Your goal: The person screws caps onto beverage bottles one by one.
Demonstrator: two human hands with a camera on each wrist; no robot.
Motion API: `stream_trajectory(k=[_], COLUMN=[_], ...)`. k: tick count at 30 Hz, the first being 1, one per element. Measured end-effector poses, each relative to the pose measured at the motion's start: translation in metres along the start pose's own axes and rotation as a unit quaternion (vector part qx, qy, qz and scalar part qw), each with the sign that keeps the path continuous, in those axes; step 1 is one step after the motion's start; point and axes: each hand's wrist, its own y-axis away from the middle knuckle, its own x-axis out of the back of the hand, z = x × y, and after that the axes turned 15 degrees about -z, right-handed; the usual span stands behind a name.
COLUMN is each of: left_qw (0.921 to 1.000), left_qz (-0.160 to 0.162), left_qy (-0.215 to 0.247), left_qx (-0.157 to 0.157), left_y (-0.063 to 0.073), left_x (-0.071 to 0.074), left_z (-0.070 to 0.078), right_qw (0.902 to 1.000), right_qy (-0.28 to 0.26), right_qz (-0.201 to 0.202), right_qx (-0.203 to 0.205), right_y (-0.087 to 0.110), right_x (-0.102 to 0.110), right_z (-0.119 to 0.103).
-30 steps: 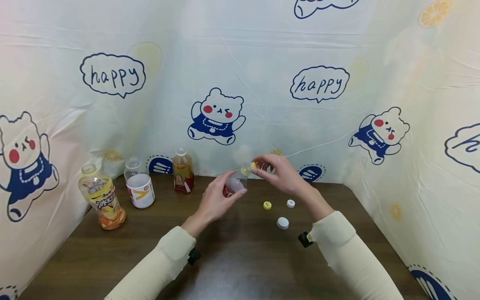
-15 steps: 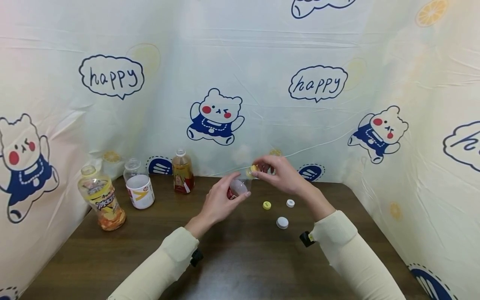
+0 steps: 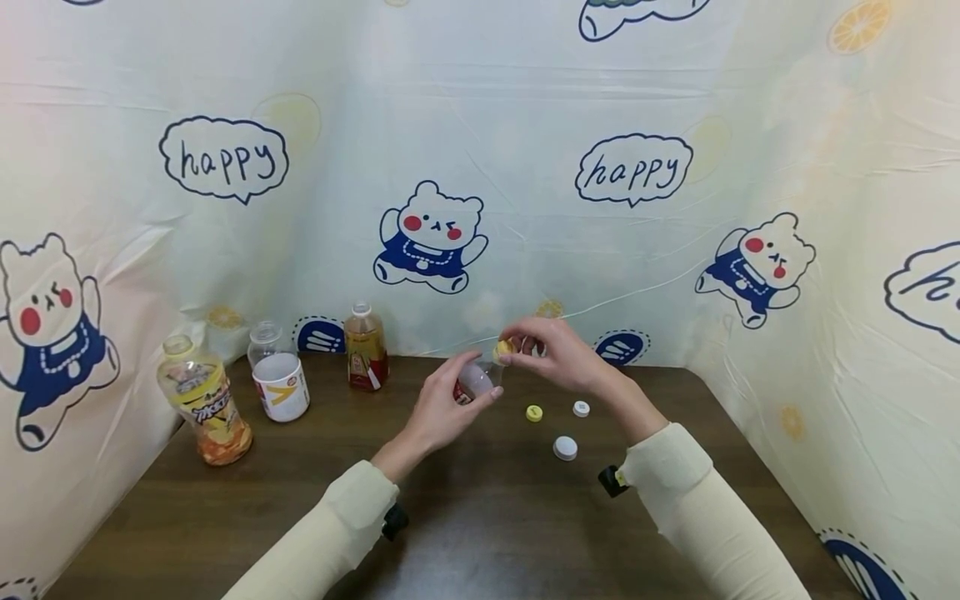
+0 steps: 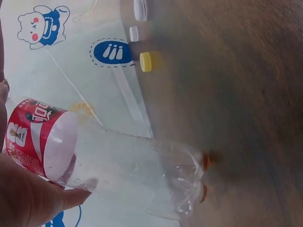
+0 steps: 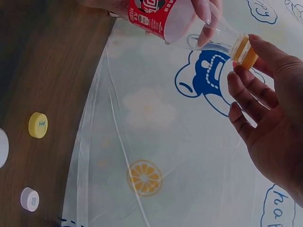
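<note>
My left hand (image 3: pixel 442 400) grips a clear plastic bottle (image 4: pixel 128 165) round its red label (image 4: pixel 29 132), holding it tilted above the table. Between thumb and fingertips, my right hand (image 3: pixel 558 354) pinches an orange-yellow bottle cap (image 5: pixel 247 54) at the bottle's mouth. In the right wrist view the cap sits on the neck; how tightly cannot be seen. Loose on the table below the right hand are a yellow cap (image 3: pixel 534 413), a small white cap (image 3: pixel 581 408) and a larger white cap (image 3: pixel 566 448).
At the table's left stand an uncapped bottle (image 3: pixel 206 400) with a yellow label, a clear bottle with a white label (image 3: pixel 281 387), and a bottle (image 3: pixel 366 346) with a brown-red label. A printed curtain (image 3: pixel 525 250) closes off the back and sides.
The bottle has shifted slightly right in my left hand's grip, and its neck has come up to the cap. My right hand has lowered a little with the cap.
</note>
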Motion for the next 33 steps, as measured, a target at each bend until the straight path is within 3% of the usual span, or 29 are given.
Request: stream_trajectory(k=[9, 19, 29, 33], left_qw=[0.9993, 0.9988, 0.9988, 0.9988], left_qz=[-0.007, -0.011, -0.022, -0.019], left_qy=[0.036, 0.046, 0.042, 0.043], left_qx=[-0.013, -0.008, -0.015, -0.015], left_y=[0.000, 0.000, 0.002, 0.003], left_x=[0.001, 0.000, -0.001, 0.000], left_z=[0.000, -0.002, -0.003, -0.003], right_qw=[0.9991, 0.9967, 0.9924, 0.9908], right_qy=[-0.013, 0.036, 0.022, 0.014], right_qz=[-0.038, -0.073, -0.106, -0.121], right_qx=[-0.011, -0.006, -0.057, -0.059], right_y=[0.002, 0.000, 0.002, 0.002], right_x=[0.009, 0.015, 0.018, 0.021], right_z=[-0.004, -0.007, -0.014, -0.015])
